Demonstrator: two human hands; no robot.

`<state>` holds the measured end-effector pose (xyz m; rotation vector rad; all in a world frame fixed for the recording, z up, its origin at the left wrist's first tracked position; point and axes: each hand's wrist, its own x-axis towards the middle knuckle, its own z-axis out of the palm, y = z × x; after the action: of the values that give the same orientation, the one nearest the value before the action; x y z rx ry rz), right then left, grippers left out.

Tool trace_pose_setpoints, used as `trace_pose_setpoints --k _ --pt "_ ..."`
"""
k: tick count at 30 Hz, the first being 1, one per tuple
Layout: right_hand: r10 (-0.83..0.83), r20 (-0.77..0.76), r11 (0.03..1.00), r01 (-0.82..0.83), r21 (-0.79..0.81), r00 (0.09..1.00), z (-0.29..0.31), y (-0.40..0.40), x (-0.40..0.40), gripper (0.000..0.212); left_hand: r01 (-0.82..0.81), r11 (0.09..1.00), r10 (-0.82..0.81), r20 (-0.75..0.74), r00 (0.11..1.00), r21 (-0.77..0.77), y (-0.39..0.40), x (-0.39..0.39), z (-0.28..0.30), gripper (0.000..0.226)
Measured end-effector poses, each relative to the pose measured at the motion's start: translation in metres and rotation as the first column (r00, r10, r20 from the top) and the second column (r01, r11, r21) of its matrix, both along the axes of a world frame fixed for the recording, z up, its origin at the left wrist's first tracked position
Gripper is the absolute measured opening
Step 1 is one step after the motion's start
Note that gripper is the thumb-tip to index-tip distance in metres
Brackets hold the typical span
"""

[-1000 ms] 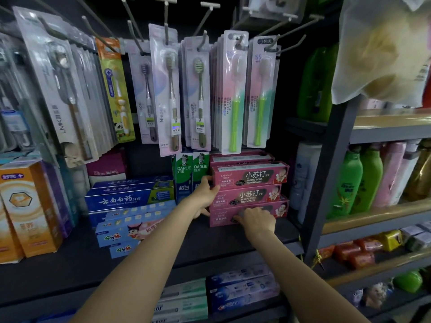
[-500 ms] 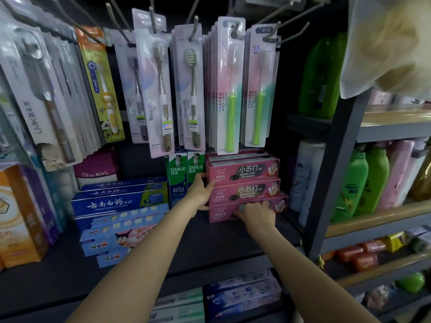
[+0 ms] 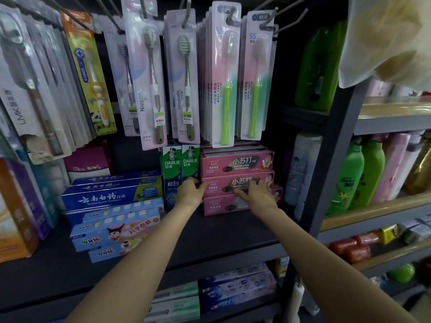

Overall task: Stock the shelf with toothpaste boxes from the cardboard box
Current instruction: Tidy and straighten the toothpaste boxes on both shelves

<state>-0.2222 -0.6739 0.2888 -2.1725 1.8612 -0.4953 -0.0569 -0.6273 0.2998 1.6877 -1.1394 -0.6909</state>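
Toothpaste boxes (image 3: pixel 235 164), pink with "Baking Soda Toothpaste" printed on the front, lie in a stack of three on the dark shelf (image 3: pixel 233 231), a little toward 1 o'clock from the middle of the head view. The top box sits square; the middle box (image 3: pixel 219 185) and the bottom box (image 3: pixel 219 206) are partly covered by the two hands.

The left hand (image 3: pixel 190 191) is at the left end of the stack, at 9 o'clock from the middle box, its fingers curled against that end and touching it; whether they wrap behind the box cannot be told. The right hand (image 3: pixel 257 194) lies over the front of the middle and bottom boxes, at 3 o'clock from the left hand, fingers spread fairly flat and pressing on the box faces rather than wrapped round anything. Motion blur softens its fingertips.

Two green Darlie boxes (image 3: pixel 180 164) stand upright just beside the pink stack, at its 9 o'clock, touching or nearly touching the left hand. Farther toward 9 o'clock lies a pile of blue toothpaste boxes (image 3: pixel 112 197), with light-blue children's toothpaste boxes (image 3: pixel 116 231) below them at 7 o'clock.

Packaged toothbrushes (image 3: pixel 225 75) hang from hooks at 12 o'clock, their lower edges reaching down just over the top pink box. Green bottles (image 3: pixel 356 173) stand on the neighbouring rack at 3 o'clock, beyond a dark upright post (image 3: pixel 326 173). More toothpaste boxes (image 3: pixel 235 290) lie on the shelf below at 6 o'clock.
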Motion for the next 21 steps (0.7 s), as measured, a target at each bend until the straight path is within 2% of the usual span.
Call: trace_pose_setpoints --k 7,11,15,17,18,19,21 --pt "0.065 -0.024 0.998 -0.066 -0.014 0.998 -0.006 -0.001 0.004 0.057 0.034 0.996 -0.054 0.279 0.959 0.077 0.013 -0.006 -0.027 0.038" --pt "0.106 0.049 0.994 -0.105 -0.019 0.993 -0.009 -0.006 0.004 0.047 -0.009 0.999 -0.009 0.329 0.944 0.052 0.011 -0.005 -0.032 0.033" --pt "0.101 0.123 0.995 -0.099 -0.024 0.987 -0.010 -0.009 0.004 0.046 -0.037 0.999 0.025 0.384 0.923 0.024 0.004 0.003 -0.033 0.032" --pt "0.064 0.079 0.989 -0.052 -0.140 0.995 -0.005 -0.004 0.003 0.046 -0.035 0.999 0.027 0.397 0.917 0.011 0.002 0.006 -0.033 0.032" --pt "0.030 0.068 0.965 -0.011 -0.263 0.997 -0.002 -0.001 0.003 0.042 -0.033 0.999 0.029 0.397 0.917 0.004 0.001 0.007 -0.034 0.031" --pt "0.022 0.070 0.915 0.008 -0.404 0.997 0.001 0.001 0.003 0.036 -0.032 0.999 0.031 0.397 0.917 -0.006 0.001 0.007 -0.035 0.031" --pt "0.112 0.018 0.794 -0.079 -0.603 0.993 0.009 0.004 0.007 0.028 -0.029 0.999 0.036 0.413 0.910 -0.021 0.001 0.007 -0.037 0.031"
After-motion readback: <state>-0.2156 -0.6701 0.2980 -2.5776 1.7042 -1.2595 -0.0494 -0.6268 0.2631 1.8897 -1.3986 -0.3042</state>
